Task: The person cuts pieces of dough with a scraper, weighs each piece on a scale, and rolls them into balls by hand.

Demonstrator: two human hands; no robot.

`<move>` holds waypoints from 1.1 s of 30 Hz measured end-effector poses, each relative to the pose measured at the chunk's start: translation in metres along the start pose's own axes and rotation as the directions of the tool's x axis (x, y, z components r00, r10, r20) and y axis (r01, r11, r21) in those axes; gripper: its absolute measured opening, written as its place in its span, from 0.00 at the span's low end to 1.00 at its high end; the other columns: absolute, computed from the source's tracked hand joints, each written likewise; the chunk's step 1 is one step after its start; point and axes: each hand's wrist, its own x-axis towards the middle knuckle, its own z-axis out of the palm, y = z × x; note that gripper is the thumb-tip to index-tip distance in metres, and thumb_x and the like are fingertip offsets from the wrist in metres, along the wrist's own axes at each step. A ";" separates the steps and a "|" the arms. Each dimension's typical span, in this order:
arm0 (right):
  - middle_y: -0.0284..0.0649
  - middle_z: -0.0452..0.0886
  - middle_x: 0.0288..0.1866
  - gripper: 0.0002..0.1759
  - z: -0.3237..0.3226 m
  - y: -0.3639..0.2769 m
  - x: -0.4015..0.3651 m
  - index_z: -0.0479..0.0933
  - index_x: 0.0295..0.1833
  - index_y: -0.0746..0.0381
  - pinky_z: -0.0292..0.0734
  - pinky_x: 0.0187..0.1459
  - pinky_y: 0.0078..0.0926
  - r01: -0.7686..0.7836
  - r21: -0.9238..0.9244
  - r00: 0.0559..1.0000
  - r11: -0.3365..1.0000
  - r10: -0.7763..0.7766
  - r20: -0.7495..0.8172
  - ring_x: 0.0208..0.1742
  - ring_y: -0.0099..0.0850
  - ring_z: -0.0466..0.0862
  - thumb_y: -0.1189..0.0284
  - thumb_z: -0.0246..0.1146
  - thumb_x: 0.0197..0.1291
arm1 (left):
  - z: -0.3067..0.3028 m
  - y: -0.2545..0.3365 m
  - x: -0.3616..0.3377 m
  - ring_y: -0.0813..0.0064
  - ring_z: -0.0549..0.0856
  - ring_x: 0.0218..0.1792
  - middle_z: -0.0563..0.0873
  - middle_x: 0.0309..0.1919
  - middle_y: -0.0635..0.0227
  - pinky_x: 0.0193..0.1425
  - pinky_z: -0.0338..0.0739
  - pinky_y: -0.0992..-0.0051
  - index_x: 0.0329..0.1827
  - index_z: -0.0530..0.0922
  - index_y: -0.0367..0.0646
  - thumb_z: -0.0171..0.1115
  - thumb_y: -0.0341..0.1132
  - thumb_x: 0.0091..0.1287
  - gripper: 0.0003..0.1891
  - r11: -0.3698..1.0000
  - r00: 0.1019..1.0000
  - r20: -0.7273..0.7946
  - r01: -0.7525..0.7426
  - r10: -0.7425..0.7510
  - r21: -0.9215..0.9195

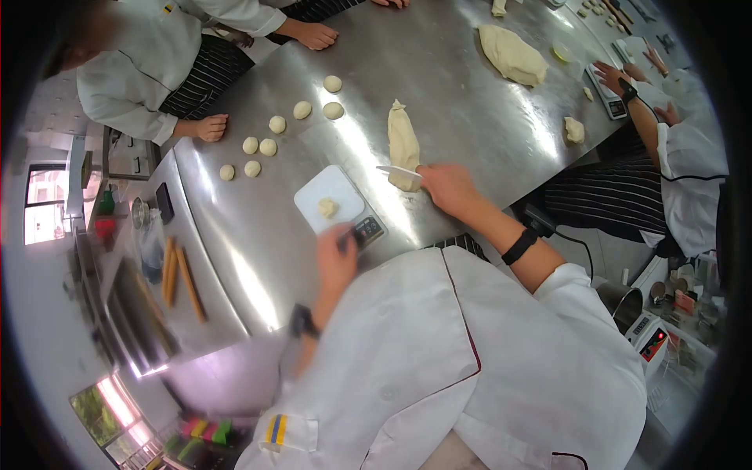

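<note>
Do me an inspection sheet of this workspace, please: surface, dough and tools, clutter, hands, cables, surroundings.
Surface: steel table, shiny, with bright reflections.
Job's things: eight dough balls in a loose group; dough strip lying lengthwise; dough piece on the scale; display unreadable.
Clutter: phone, plastic bag and wooden sticks off to the left.
Hands: right hand grips a scraper across the strip's near end; left hand, blurred, is by the scale display, grip unclear.
Cables: black cable beyond the right forearm, below the table edge.
Surroundings: co-workers around the table; large dough at the far side.
</note>
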 end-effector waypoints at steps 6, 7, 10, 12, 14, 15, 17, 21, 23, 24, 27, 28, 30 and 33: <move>0.47 0.85 0.36 0.10 -0.039 -0.017 -0.031 0.75 0.49 0.61 0.77 0.39 0.50 -0.197 0.133 0.978 0.971 0.204 -0.041 0.38 0.52 0.84 0.68 0.59 0.67 | 0.007 -0.003 0.004 0.62 0.86 0.45 0.88 0.45 0.58 0.51 0.79 0.70 0.50 0.83 0.40 0.58 0.23 0.68 0.11 0.979 0.999 0.044 0.026 -0.017 -0.205; 0.50 0.85 0.36 0.11 -0.043 -0.020 -0.031 0.74 0.51 0.62 0.77 0.39 0.52 -0.253 0.169 0.964 0.953 0.264 -0.042 0.38 0.53 0.84 0.68 0.59 0.67 | 0.008 -0.004 0.003 0.62 0.86 0.45 0.88 0.45 0.58 0.51 0.79 0.70 0.50 0.83 0.40 0.58 0.23 0.68 0.11 0.976 0.999 0.039 0.046 -0.038 -0.211; 0.59 0.81 0.31 0.17 -0.043 -0.033 -0.020 0.69 0.55 0.67 0.75 0.35 0.56 -0.270 0.219 0.959 0.938 0.283 -0.028 0.34 0.61 0.82 0.69 0.61 0.66 | 0.009 -0.007 0.003 0.67 0.89 0.40 0.90 0.39 0.61 0.46 0.80 0.72 0.47 0.84 0.38 0.58 0.24 0.69 0.09 0.948 0.976 0.137 0.198 -0.168 -0.250; 0.59 0.81 0.30 0.17 -0.028 -0.036 -0.010 0.68 0.56 0.67 0.75 0.36 0.56 -0.264 0.209 0.963 0.942 0.269 0.003 0.34 0.61 0.82 0.70 0.60 0.66 | 0.006 -0.005 0.002 0.67 0.89 0.40 0.90 0.39 0.61 0.46 0.81 0.72 0.47 0.84 0.38 0.58 0.24 0.69 0.09 0.942 0.970 0.155 0.221 -0.186 -0.254; 0.59 0.81 0.30 0.17 -0.013 -0.039 0.000 0.67 0.57 0.67 0.75 0.36 0.56 -0.254 0.204 0.967 0.946 0.254 0.026 0.34 0.61 0.82 0.71 0.59 0.67 | 0.001 -0.004 0.002 0.68 0.89 0.40 0.90 0.39 0.61 0.45 0.81 0.72 0.48 0.84 0.38 0.59 0.24 0.68 0.09 0.939 0.966 0.169 0.235 -0.196 -0.253; 0.58 0.83 0.32 0.17 -0.007 -0.041 0.003 0.67 0.57 0.67 0.77 0.37 0.55 -0.264 0.157 0.964 0.952 0.254 0.078 0.35 0.59 0.83 0.72 0.58 0.65 | -0.002 -0.004 0.001 0.68 0.89 0.40 0.90 0.39 0.61 0.45 0.81 0.73 0.48 0.84 0.38 0.59 0.24 0.68 0.09 0.940 0.967 0.166 0.229 -0.191 -0.252; 0.57 0.84 0.33 0.17 0.001 -0.046 0.010 0.67 0.57 0.67 0.79 0.39 0.55 -0.267 0.103 0.958 0.958 0.252 0.136 0.36 0.58 0.85 0.73 0.57 0.64 | -0.001 -0.009 -0.001 0.69 0.90 0.41 0.91 0.40 0.61 0.45 0.81 0.73 0.48 0.84 0.39 0.58 0.24 0.68 0.10 0.938 0.968 0.161 0.231 -0.194 -0.258; 0.56 0.84 0.34 0.18 0.016 -0.054 0.019 0.67 0.56 0.66 0.80 0.39 0.54 -0.296 0.018 0.945 0.955 0.290 0.149 0.37 0.57 0.85 0.78 0.56 0.59 | -0.002 -0.016 -0.007 0.70 0.90 0.41 0.91 0.41 0.61 0.47 0.81 0.73 0.49 0.84 0.39 0.58 0.23 0.66 0.11 0.922 0.957 0.160 0.278 -0.242 -0.268; 0.56 0.84 0.34 0.19 0.019 -0.058 0.025 0.68 0.56 0.66 0.80 0.39 0.54 -0.281 0.029 0.953 0.959 0.275 0.126 0.37 0.57 0.85 0.79 0.56 0.58 | -0.006 -0.013 -0.009 0.70 0.90 0.41 0.91 0.41 0.61 0.47 0.81 0.73 0.49 0.84 0.39 0.58 0.23 0.66 0.11 0.912 0.947 0.168 0.310 -0.272 -0.269; 0.56 0.85 0.35 0.18 0.017 -0.062 0.029 0.68 0.55 0.66 0.80 0.39 0.54 -0.271 0.023 0.956 0.962 0.266 0.121 0.37 0.57 0.86 0.78 0.57 0.58 | -0.006 -0.012 -0.009 0.73 0.88 0.39 0.91 0.40 0.62 0.45 0.80 0.74 0.49 0.84 0.39 0.58 0.25 0.68 0.10 0.914 0.954 0.159 0.291 -0.255 -0.281; 0.56 0.85 0.35 0.17 0.013 -0.075 0.048 0.68 0.53 0.66 0.80 0.40 0.53 -0.240 0.023 0.967 0.971 0.237 0.094 0.38 0.57 0.86 0.77 0.58 0.57 | -0.007 -0.009 -0.006 0.75 0.87 0.37 0.91 0.39 0.63 0.43 0.79 0.74 0.50 0.84 0.40 0.58 0.27 0.70 0.09 0.912 0.958 0.163 0.275 -0.234 -0.305; 0.57 0.85 0.35 0.16 0.012 -0.077 0.056 0.68 0.51 0.65 0.80 0.40 0.53 -0.225 0.026 0.972 0.974 0.223 0.078 0.38 0.57 0.86 0.77 0.59 0.57 | -0.006 -0.008 -0.004 0.75 0.87 0.37 0.91 0.39 0.63 0.43 0.79 0.74 0.50 0.84 0.40 0.58 0.28 0.71 0.09 0.906 0.955 0.183 0.281 -0.233 -0.317; 0.57 0.85 0.35 0.17 0.023 -0.070 0.083 0.68 0.52 0.65 0.80 0.40 0.53 -0.212 0.061 0.977 0.975 0.210 0.049 0.38 0.57 0.86 0.77 0.60 0.57 | -0.003 -0.005 0.002 0.72 0.88 0.39 0.91 0.39 0.62 0.45 0.80 0.73 0.49 0.84 0.39 0.58 0.27 0.70 0.09 0.911 0.958 0.182 0.271 -0.223 -0.311; 0.59 0.84 0.36 0.20 0.029 -0.061 0.095 0.68 0.55 0.66 0.80 0.42 0.54 -0.200 0.116 0.980 0.973 0.195 0.048 0.40 0.58 0.86 0.77 0.62 0.57 | -0.003 -0.003 0.009 0.71 0.88 0.39 0.90 0.39 0.62 0.45 0.81 0.73 0.49 0.84 0.39 0.60 0.27 0.68 0.09 0.921 0.959 0.205 0.251 -0.194 -0.299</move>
